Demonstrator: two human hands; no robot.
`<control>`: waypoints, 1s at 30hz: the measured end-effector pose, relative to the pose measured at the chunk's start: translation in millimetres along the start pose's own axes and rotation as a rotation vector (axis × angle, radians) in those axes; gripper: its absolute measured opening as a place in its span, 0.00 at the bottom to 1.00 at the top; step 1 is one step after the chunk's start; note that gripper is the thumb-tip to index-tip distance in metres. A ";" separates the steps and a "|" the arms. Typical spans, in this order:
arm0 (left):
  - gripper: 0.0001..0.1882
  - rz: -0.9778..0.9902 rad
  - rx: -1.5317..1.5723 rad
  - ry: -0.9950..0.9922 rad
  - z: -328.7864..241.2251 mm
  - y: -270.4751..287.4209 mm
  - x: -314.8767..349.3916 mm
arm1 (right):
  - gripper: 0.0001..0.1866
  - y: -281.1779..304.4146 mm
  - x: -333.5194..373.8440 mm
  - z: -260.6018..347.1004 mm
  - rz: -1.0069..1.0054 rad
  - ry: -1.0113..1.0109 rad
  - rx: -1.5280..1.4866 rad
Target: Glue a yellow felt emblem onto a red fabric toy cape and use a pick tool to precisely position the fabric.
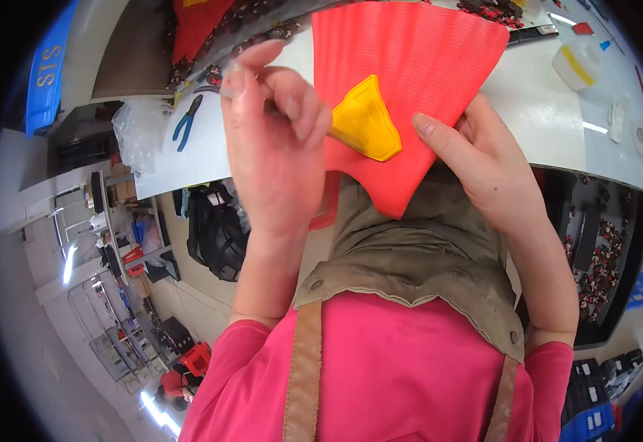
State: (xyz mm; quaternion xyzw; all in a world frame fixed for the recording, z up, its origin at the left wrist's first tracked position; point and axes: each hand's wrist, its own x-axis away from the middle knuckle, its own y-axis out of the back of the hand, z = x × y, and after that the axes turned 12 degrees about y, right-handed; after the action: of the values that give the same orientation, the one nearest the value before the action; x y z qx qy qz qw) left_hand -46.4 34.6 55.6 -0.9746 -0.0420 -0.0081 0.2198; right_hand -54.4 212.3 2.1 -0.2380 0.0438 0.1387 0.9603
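Observation:
A red, ribbed, fan-shaped piece of flexible material (pixel 410 51) is held up above the table's front edge, wide end away from me. A raised yellow patch (pixel 369 121), roughly triangular, sits on its face. My right hand (pixel 476 147) grips the right edge, thumb on top and fingers underneath. Just left of the red piece, my left hand (pixel 277 140) is raised, thumb and forefinger pinched together and the other fingers curled. Whatever the pinch holds, if anything, is too small to make out. Pliers with teal handles (pixel 186 124) lie on the table beyond my left hand.
Clear plastic bags (pixel 141 132) lie at the white table's left edge. A white tub with a yellow band (pixel 576 66) stands at the right. Small dark, red and white parts (pixel 494 10) are heaped at the back. A black backpack (pixel 218 232) is below the table.

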 end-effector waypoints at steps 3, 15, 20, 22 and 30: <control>0.18 0.001 -0.009 -0.016 18.2 -2.6 -14.9 | 0.19 10.5 -1.0 4.6 0.078 -0.033 0.069; 0.09 0.074 0.288 0.200 22.6 2.9 -37.5 | 0.04 43.7 13.2 57.0 0.035 0.172 1.010; 0.09 -0.310 -1.023 0.139 -3.0 28.6 -20.0 | 0.03 77.3 45.5 64.7 -0.228 0.342 0.811; 0.13 -0.237 -1.109 0.261 -5.6 39.3 -25.5 | 0.03 103.4 66.5 64.3 -0.583 0.467 0.827; 0.19 -0.179 -1.357 -0.061 36.1 55.9 -40.6 | 0.23 192.9 60.1 92.2 -0.912 0.527 1.120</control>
State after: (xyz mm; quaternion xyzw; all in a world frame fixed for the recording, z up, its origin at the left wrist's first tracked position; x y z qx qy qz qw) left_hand -82.2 -3.4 -2.3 -0.8891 -0.1144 -0.0231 -0.4426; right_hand -50.5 433.9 -11.4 0.2640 0.2325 -0.3753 0.8575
